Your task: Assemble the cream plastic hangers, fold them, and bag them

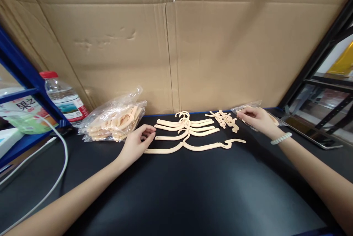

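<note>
Several cream plastic hangers (172,127) lie in a row on the black table, hooks toward the back. The nearest hanger (200,148) has a small curved piece (228,143) at its right end. My left hand (138,142) rests beside its left end, fingers curled and slightly apart, with nothing visible in them. A small pile of cream curved pieces (224,119) lies right of the hangers. Farther right, my right hand (255,118) is over a clear bag (271,118) of cream parts, its thumb and fingertips pressed together; what they hold, if anything, is too small to name.
A clear bag of cream hanger parts (113,125) lies at the left, before a water bottle (66,98) with a red cap. A white cable (64,158) curves along the left. Cardboard (215,44) stands behind; a metal-edged tray (303,131) is at the right.
</note>
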A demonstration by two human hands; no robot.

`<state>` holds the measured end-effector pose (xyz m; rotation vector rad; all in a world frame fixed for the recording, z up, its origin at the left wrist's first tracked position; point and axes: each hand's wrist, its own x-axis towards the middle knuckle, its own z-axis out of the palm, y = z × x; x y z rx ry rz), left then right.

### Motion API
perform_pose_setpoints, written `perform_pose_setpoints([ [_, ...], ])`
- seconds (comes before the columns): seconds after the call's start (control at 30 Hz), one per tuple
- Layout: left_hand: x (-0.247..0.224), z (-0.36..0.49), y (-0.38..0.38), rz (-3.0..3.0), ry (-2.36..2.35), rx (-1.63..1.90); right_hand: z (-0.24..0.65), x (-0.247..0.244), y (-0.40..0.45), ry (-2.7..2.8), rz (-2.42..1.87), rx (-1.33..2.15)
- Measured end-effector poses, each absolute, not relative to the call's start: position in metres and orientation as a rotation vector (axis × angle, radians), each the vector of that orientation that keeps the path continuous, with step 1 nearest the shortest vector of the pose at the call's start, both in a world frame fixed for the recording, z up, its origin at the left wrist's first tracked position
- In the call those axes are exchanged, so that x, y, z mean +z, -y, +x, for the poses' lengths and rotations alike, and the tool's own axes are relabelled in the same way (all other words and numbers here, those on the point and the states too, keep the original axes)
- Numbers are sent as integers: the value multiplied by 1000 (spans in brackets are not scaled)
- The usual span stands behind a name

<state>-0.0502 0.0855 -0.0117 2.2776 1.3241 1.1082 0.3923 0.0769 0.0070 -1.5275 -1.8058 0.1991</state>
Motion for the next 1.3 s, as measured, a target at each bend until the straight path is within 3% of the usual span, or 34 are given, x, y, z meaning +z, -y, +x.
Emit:
perform_pose_setpoints([
  [0.3,-14,-48,-85,2334,-1293,1000,404,-4,-83,1974,-1581,111],
  [0.73,-15,-49,-89,2388,-1294,927,399,14,-73,2358,-1485,292],
  [1.3,-13,-47,-89,2360,-1288,919,395,0,-78,2341,-1429,335],
])
